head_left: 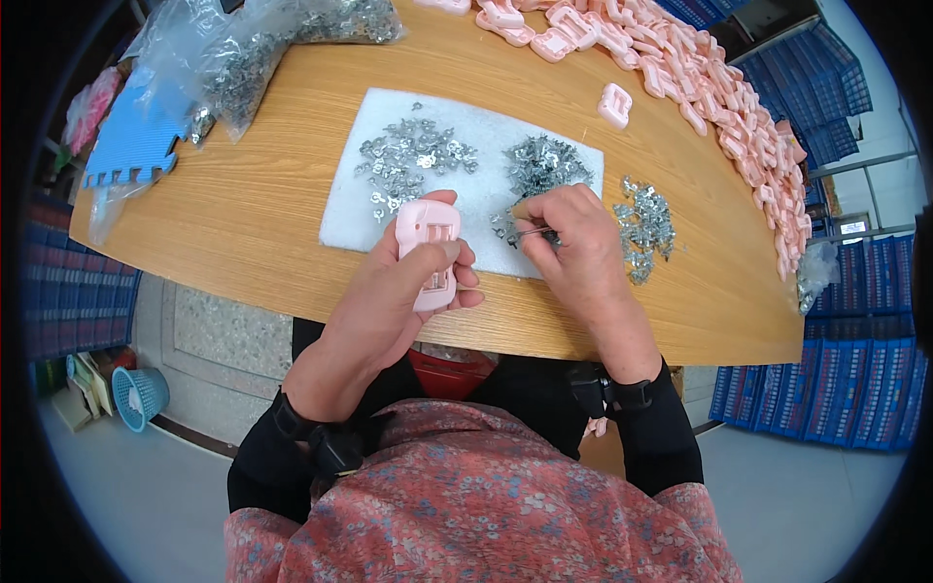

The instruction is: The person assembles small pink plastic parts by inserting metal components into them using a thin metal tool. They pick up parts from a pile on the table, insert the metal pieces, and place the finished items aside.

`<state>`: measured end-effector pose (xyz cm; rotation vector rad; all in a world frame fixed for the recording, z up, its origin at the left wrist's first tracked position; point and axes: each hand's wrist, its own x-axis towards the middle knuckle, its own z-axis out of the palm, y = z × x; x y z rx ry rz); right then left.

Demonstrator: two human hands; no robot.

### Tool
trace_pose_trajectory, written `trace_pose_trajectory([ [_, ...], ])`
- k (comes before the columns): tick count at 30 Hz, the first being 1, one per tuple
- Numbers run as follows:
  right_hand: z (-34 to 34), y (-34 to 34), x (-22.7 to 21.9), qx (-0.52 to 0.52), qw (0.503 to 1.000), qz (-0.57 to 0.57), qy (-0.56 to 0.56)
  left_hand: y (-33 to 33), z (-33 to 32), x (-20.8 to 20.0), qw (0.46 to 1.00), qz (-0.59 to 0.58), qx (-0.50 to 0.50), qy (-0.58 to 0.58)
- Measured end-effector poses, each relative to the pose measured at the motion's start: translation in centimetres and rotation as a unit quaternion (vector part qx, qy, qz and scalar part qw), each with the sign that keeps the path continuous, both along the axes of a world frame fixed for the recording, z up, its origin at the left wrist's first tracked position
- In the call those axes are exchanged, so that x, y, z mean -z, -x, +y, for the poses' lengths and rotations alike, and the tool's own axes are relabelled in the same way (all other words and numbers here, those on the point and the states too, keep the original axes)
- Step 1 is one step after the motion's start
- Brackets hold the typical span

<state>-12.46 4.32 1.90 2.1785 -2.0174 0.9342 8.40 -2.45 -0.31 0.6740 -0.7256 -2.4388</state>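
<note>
My left hand (384,291) is closed around a pale pink plastic housing (416,228), with the thumb lying across its recessed slots. Over the right part of a white foam pad (342,209), my right hand (578,238) pinches a thin metal tool (528,231) that looks like tweezers. Its tip is beside a dark heap of small metal clips (544,165). Another spread of small shiny metal pieces (413,155) lies on the pad's left half. To the right of my right hand, more metal pieces (646,228) rest directly on the wooden table (282,223).
Many pink housings (719,107) are piled along the table's far right edge, with one single housing (614,105) apart from them. Clear bags of metal parts (253,73) and a blue foam mat (141,126) occupy the far left. A blue basket (141,396) stands on the floor.
</note>
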Motion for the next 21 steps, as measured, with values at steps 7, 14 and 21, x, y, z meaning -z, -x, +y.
trace_pose_trajectory([
  [7, -1.0, -1.1, -0.4, 0.009, 0.998, 0.057, -0.025, 0.6, 0.3, 0.0, 0.999, -0.011, -0.015, 0.025],
  [14, -1.0, -0.9, -0.8, -0.002, 0.989, -0.134, -0.069, 0.8, 0.4, -0.7, 0.999, -0.027, -0.013, 0.022],
  [21, 1.1, -1.0, -2.3, -0.098, 0.982, -0.155, -0.041, 1.1, -0.1, -0.5, 0.998, 0.005, 0.056, -0.029],
])
